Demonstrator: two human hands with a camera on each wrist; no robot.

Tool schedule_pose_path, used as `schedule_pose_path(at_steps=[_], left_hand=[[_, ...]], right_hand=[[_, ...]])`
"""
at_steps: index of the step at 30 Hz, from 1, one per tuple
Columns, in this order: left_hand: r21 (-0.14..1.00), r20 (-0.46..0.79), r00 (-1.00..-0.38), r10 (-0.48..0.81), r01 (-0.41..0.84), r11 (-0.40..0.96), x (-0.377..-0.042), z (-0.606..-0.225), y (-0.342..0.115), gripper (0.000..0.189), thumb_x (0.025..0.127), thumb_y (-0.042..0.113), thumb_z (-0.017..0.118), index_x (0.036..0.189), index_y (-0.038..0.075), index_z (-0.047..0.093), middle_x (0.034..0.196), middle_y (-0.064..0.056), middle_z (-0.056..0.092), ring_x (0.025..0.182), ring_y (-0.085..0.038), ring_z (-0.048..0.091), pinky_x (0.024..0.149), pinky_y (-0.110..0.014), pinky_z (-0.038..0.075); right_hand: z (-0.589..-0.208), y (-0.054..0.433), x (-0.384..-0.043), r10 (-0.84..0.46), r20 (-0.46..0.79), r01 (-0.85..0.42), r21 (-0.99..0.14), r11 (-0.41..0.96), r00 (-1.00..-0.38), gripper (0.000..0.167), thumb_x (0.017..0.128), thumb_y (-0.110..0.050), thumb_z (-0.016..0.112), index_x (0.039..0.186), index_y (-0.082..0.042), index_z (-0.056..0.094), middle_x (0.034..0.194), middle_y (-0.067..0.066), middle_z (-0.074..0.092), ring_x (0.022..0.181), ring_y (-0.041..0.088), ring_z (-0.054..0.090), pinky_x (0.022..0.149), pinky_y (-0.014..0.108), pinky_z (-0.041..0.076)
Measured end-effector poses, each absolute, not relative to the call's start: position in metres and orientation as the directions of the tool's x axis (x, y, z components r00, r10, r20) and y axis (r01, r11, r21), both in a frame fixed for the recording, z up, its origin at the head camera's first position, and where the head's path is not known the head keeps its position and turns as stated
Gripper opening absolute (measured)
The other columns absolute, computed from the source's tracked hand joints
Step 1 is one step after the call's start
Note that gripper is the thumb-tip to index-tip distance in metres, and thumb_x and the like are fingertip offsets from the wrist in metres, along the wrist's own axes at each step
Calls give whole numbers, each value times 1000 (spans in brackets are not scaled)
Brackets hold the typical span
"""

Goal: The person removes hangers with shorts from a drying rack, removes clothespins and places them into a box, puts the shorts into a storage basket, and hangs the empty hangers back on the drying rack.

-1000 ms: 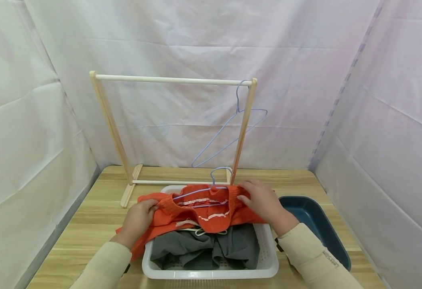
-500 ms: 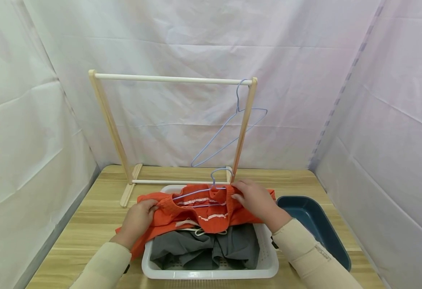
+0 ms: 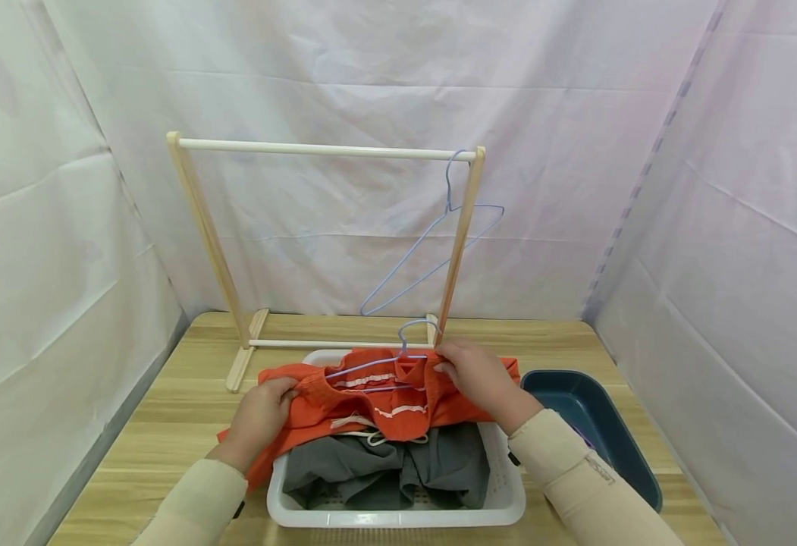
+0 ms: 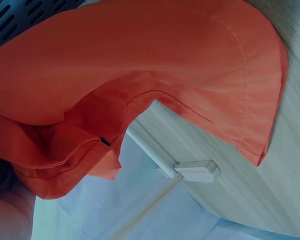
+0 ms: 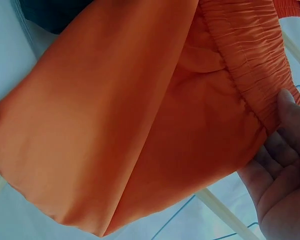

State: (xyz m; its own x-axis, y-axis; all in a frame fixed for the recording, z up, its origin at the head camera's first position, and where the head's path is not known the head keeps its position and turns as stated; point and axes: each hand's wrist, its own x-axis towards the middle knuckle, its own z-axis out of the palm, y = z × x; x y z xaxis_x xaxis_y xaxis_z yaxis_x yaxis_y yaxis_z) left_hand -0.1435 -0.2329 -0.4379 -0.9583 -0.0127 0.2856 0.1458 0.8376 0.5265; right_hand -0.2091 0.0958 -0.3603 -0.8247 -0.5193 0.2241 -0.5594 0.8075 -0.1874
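Observation:
Orange shorts (image 3: pixel 398 413) with a gathered elastic waistband (image 5: pixel 245 55) spread over the back of a white basket (image 3: pixel 398 519). A lilac wire hanger (image 3: pixel 364 367) sits inside the waist opening, its hook standing up above the fabric. At the left end of the waistband, my left hand (image 3: pixel 262 417) pinches the cloth. My right hand (image 3: pixel 480 379) holds the other end, thumb on the waistband in the right wrist view and the remaining fingers behind the cloth. Below the shorts, a dark grey garment (image 3: pixel 384 470) lies in the basket, with a tied cream cord near its upper edge.
Behind the basket stands a wooden rack (image 3: pixel 208 235) with a white top rail (image 3: pixel 323 149). Another hanger (image 3: pixel 408 258) hangs at the rail's right end. A dark teal tray (image 3: pixel 633 462) lies at the right, partly behind my forearm. White fabric walls surround the wooden table (image 3: pixel 145 455).
My right hand has shifted slightly left with its end of the waistband, narrowing the opening around the hanger. More of the teal tray shows. The left hand has hardly moved.

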Motion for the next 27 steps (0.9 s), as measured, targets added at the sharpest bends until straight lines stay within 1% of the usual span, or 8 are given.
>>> schedule_pose_path(at_steps=[5,9,14,18,27], left_hand=[[528,286,-958,-13,146,836,-144,-438,-232,13,87,2,67,99,4,70,95,-12,70,85,-32,65,83,-51,53],[528,280,-960,-12,143,837,-144,-438,-232,14,87,2,67,100,4,70,96,-12,70,87,-32,65,83,-52,53],[531,251,-968,-11,128,838,-144,-436,-232,15,88,3,66,103,4,69,98,-12,69,89,-32,65,85,-52,52],[529,235,-972,-4,124,840,-144,-435,-231,15,89,3,65,104,3,68,99,-13,68,91,-32,64,88,-52,51],[525,265,-964,16,158,836,-142,-432,-229,20,88,2,64,108,2,67,103,-14,67,97,-33,63,90,-53,50]], right_hand=[[-364,96,-214,-532,254,-579,-175,796,-808,16,88,-16,70,104,-14,71,89,0,66,79,16,61,76,34,56],[-366,94,-215,-525,256,-571,-165,804,-812,17,88,-15,70,105,-14,72,88,0,67,77,16,61,75,33,57],[-367,91,-216,-505,236,-546,-167,821,-831,21,88,-14,70,109,-12,72,91,2,69,79,17,62,76,34,57],[-367,90,-214,-495,239,-539,-176,824,-835,22,88,-13,70,109,-12,72,92,2,69,79,17,62,76,34,57],[-366,89,-212,-494,244,-540,-176,823,-834,21,88,-12,69,109,-10,72,96,5,69,84,19,64,79,35,57]])
